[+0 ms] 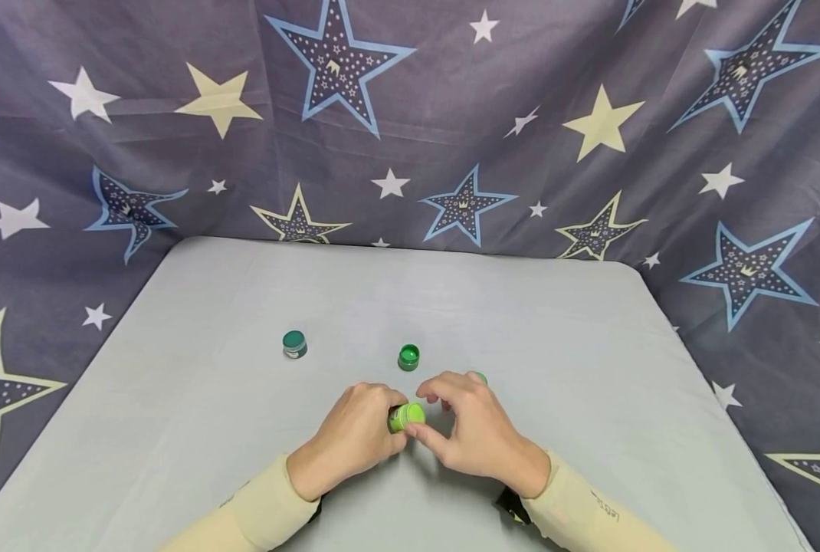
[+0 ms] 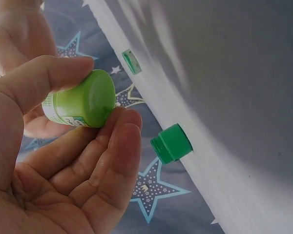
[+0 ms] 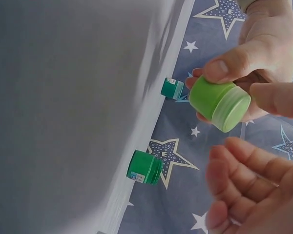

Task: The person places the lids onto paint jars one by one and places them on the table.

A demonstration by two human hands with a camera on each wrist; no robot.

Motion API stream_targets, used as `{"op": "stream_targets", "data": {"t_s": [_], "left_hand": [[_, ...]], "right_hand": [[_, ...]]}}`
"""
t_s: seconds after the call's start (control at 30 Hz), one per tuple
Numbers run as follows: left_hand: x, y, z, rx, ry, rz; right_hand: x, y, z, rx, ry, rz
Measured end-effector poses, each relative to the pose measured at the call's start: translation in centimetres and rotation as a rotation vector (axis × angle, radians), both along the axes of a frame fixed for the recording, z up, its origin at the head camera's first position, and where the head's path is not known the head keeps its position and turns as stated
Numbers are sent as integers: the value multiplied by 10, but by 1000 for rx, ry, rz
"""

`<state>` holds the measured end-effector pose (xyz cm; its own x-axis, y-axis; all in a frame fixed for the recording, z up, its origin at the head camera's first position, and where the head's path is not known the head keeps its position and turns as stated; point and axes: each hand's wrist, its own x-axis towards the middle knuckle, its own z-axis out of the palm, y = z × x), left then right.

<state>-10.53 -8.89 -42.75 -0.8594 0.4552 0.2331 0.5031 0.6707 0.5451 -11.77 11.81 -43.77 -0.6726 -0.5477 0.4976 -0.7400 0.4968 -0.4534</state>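
Note:
My left hand [image 1: 358, 425] grips a light green paint jar [image 2: 83, 100] between thumb and fingers, tilted on its side above the table. Its pale cap [image 3: 232, 111] is on and faces toward my right hand [image 1: 475, 429]. The right thumb reaches right to the cap's edge, while the other right fingers stand spread and loosely bent, apart from the jar. Just beyond the hands, a green jar [image 1: 408, 357] stands with its top uncovered and green paint inside. A small green piece [image 1: 481, 377] shows past the right hand, partly hidden by it.
A teal jar [image 1: 295, 344] stands farther left on the pale table [image 1: 196, 368]. Dark cloth [image 1: 410, 115] printed with stars hangs behind the table and along both sides.

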Motion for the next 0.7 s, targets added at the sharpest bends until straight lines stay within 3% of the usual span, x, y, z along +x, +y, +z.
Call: {"op": "stream_targets", "data": {"t_s": [0.27, 0.7], "left_hand": [[1, -1, 0, 22, -10, 0], [1, 0, 1, 10, -12, -3]], "right_hand": [[0, 0, -1, -12, 29, 116], [0, -1, -3, -18, 49, 93]]}}
